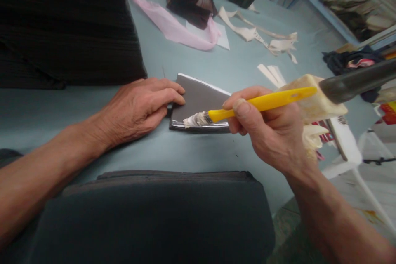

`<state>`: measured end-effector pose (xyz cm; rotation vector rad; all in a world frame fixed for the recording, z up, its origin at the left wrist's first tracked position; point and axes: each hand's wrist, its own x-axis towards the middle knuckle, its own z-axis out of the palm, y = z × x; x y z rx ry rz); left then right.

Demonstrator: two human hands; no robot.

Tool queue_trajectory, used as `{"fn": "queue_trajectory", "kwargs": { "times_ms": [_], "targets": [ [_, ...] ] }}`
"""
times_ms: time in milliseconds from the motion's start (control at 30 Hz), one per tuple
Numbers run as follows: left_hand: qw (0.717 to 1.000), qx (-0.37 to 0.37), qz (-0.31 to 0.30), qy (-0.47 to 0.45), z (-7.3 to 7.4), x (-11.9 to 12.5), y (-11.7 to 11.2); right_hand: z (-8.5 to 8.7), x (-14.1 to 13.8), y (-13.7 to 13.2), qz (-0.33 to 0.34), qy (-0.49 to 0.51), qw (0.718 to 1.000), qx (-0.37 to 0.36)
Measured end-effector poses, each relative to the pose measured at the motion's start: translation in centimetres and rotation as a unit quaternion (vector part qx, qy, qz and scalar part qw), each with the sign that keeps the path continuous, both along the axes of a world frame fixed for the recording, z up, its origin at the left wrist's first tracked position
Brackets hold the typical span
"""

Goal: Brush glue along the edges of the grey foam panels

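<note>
My right hand (269, 128) is closed around a yellow-handled paintbrush (235, 111). White paste coats its bristles, which touch the near edge of a dark grey panel (201, 95) lying on the table. Glossy wet strips run along the panel's near and far edges. At the panel's left end, my left hand (142, 105) holds it with fingertips on its top and the thumb low at the side. Part of the panel's right end is hidden behind my right hand.
Tall dark stacked sheets (68, 29) stand at left, and another dark stack (154, 218) lies in front. Pink cloth (173, 29), brown scraps (192, 0) and cream strips (244, 29) lie across the blue-green table (192, 154). A pale block with a dark bar (361, 80) is at right.
</note>
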<state>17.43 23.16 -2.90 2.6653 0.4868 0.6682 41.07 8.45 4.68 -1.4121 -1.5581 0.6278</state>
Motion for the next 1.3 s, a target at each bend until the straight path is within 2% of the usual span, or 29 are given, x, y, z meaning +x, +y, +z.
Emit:
{"fn": "queue_trajectory", "kwargs": {
  "times_ms": [133, 367, 533, 700, 800, 1000, 1133, 1300],
  "targets": [
    [1.000, 0.014, -0.005, -0.015, -0.6, -0.1, 0.3, 0.0, -0.1, 0.0, -0.020, 0.003, 1.000, 0.005],
    [1.000, 0.007, -0.016, -0.001, -0.1, -0.2, 0.0, -0.6, -2.0, 1.1, 0.036, 0.059, 0.998, -0.010],
    [0.999, 0.027, -0.014, -0.034, -0.5, -0.1, 0.3, -0.5, -0.4, 0.7, 0.013, 0.011, 1.000, -0.014],
    [1.000, -0.010, -0.005, -0.012, -0.1, 0.0, 0.1, 0.0, 0.9, -0.2, -0.038, -0.007, 0.999, 0.011],
    [1.000, -0.006, 0.000, -0.006, 0.1, 0.0, 0.0, 0.0, 0.1, -0.2, -0.045, 0.007, 0.999, 0.022],
    [1.000, 0.031, -0.005, 0.003, -0.2, -0.2, 0.1, -0.7, -1.7, 0.7, -0.001, 0.028, 1.000, -0.004],
    [0.999, 0.040, -0.014, -0.011, -0.5, -0.2, 0.3, -0.7, -0.7, 0.5, 0.012, 0.010, 1.000, 0.009],
    [0.999, 0.037, -0.009, -0.012, -0.7, -0.2, 0.3, -0.4, 2.3, -1.0, -0.045, -0.030, 0.998, 0.022]
  ]
}}
